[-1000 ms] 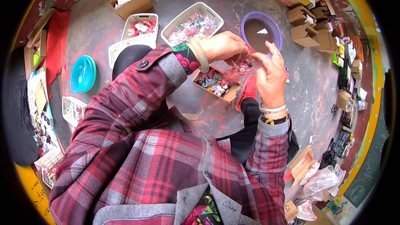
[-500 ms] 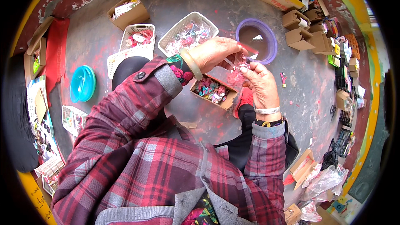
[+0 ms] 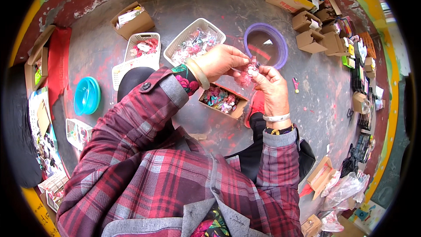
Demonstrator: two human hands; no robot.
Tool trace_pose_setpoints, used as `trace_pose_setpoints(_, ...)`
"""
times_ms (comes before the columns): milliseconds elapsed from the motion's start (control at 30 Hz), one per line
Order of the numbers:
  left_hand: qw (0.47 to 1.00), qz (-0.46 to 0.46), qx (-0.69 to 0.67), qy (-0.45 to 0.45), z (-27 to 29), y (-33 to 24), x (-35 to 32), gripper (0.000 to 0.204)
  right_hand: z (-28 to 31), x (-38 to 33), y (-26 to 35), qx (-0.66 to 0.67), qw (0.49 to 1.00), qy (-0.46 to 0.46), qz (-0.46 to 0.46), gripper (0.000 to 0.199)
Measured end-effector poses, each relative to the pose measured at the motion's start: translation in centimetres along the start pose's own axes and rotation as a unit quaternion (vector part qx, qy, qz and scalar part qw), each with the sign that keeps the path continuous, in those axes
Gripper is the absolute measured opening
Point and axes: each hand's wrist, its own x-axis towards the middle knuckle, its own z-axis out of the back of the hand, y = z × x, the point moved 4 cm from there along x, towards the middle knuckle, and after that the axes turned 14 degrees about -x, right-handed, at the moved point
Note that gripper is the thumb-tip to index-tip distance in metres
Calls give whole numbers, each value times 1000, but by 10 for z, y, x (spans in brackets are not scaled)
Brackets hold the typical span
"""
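The pink piece (image 3: pixel 251 70) is up between the two hands, and the relation that counts is how it sits across the fingers. Its long axis seems to run from 1 o'clock to 7 o'clock, with the gauzy pink part hanging toward 7. The left hand (image 3: pixel 217 65) comes in from 10 o'clock and the right hand (image 3: pixel 272 91) from 4 o'clock. Both are close in, so neither is plainly nearer.

The right fingers are pinched on the piece, thumb on the side facing the body. The left fingers are narrow and bent at its opposite side; I cannot tell whether they grip the piece itself or only rest against it.

For edges, the near rim of the basin (image 3: pixel 285 46) is just beyond the piece at 1 o'clock. The box (image 3: pixel 239 109) of small bits sits below at 7 to 8 o'clock, and the basket (image 3: pixel 212 26) stands at 10 o'clock past the left hand. A red shoe (image 3: pixel 257 105) is at 6 o'clock. The widest stretch of floor (image 3: pixel 324 105) opens toward 3 and 4 o'clock, where a small pink clip (image 3: pixel 296 86) lies beyond the right hand
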Motion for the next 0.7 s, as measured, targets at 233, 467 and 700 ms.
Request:
trace_pose_setpoints(233, 1000, 0, -17, 22, 2, 5, 5, 17, 5, -2, 7, -17, 997, -60, 37, 15)
trace_pose_setpoints(467, 997, 2, -65, 28, 1, 5, 2, 13, 6, -1, 1, 88, 995, -48, 1, 11)
trace_pose_setpoints(700, 993, 9, -111, 34, 3, 6, 4, 14, 5, -1, 0, 105, 994, -34, 6, 12)
